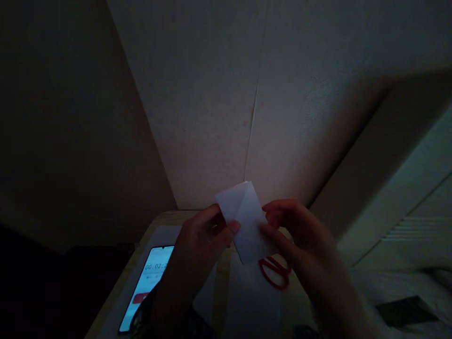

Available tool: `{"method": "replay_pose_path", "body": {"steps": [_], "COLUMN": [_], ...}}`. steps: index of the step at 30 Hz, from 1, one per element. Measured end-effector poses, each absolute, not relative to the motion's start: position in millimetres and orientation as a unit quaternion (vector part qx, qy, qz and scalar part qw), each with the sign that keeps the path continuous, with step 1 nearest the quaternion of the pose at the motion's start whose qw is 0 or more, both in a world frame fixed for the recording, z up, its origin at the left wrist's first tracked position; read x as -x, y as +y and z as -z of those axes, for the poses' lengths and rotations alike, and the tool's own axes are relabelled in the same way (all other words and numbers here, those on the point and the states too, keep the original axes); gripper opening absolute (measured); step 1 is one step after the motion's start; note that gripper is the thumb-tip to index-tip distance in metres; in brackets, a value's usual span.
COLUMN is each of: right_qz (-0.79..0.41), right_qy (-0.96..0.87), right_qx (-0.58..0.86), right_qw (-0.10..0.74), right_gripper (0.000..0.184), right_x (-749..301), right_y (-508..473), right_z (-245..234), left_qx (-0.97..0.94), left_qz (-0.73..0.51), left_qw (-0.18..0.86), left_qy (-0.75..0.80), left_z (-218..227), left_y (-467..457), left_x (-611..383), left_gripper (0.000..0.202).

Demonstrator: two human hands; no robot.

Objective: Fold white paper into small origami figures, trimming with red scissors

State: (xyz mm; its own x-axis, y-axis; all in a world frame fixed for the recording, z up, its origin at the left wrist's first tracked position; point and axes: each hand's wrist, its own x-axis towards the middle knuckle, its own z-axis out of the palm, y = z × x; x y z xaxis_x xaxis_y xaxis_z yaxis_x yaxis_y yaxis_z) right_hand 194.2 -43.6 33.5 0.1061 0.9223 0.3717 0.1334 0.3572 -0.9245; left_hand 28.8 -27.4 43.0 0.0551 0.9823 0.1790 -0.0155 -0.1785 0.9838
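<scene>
In the dim head view a folded piece of white paper [247, 219] is held up above a small wooden table [165, 221]. My left hand [201, 240] pinches its left edge with thumb and fingers. On the right side my right hand [300, 240] grips the paper between thumb and fingertips. Red-handled scissors [274, 274] lie on the table just below the paper, partly hidden by my right hand.
A lit phone [148, 282] showing a timer lies at the table's left. White paper sheets [252, 301] lie flat under the scissors. Walls meet in a corner behind the table. A dark flat object [406, 310] rests at the lower right.
</scene>
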Motion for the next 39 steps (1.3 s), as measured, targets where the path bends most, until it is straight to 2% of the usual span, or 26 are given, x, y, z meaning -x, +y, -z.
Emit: {"method": "replay_pose_path", "body": {"steps": [4,6,14,18,20,26,31,34,39], "right_qz": [-0.379,-0.403,-0.483,-0.474,-0.456,-0.418,-0.397,-0.413,-0.439], "right_qy": [-0.572,-0.566,-0.538,-0.535,-0.539,-0.563,-0.568,-0.551,-0.518], "right_qx": [0.453,0.45,0.402,0.412,0.425,0.452,0.457,0.446,0.442], "right_qw": [0.569,0.562,0.562,0.565,0.566,0.551,0.557,0.572,0.586], "right_gripper": [0.014,0.014,0.013,0.013,0.012,0.016,0.025,0.019,0.008], "right_x": [-193.4,-192.9,-191.6,-188.6,-187.6,-186.3,-187.1,-190.9,-198.6], "right_y": [-43.5,-44.2,-45.2,-47.2,-48.2,-48.3,-47.4,-47.9,-46.2], "right_z": [-34.3,-35.8,-37.0,-39.6,-40.5,-39.6,-39.4,-38.9,-37.7], "left_qx": [-0.591,-0.602,-0.577,-0.534,-0.517,-0.486,-0.516,-0.54,-0.55], "left_qz": [-0.505,-0.499,-0.463,-0.472,-0.479,-0.516,-0.51,-0.514,-0.498], "left_qw": [0.503,0.516,0.602,0.645,0.652,0.608,0.595,0.574,0.578], "left_qy": [0.379,0.351,0.301,0.276,0.28,0.358,0.346,0.339,0.339], "left_z": [-40.2,-38.7,-39.5,-43.4,-45.0,-46.0,-42.0,-38.3,-38.5], "left_y": [-26.7,-27.0,-27.5,-30.8,-33.9,-38.1,-32.1,-27.8,-25.9], "left_x": [-25.8,-25.4,-25.0,-27.0,-28.8,-33.3,-30.9,-26.6,-19.1], "left_gripper": [0.032,0.038,0.022,0.041,0.043,0.043,0.044,0.04,0.044]}}
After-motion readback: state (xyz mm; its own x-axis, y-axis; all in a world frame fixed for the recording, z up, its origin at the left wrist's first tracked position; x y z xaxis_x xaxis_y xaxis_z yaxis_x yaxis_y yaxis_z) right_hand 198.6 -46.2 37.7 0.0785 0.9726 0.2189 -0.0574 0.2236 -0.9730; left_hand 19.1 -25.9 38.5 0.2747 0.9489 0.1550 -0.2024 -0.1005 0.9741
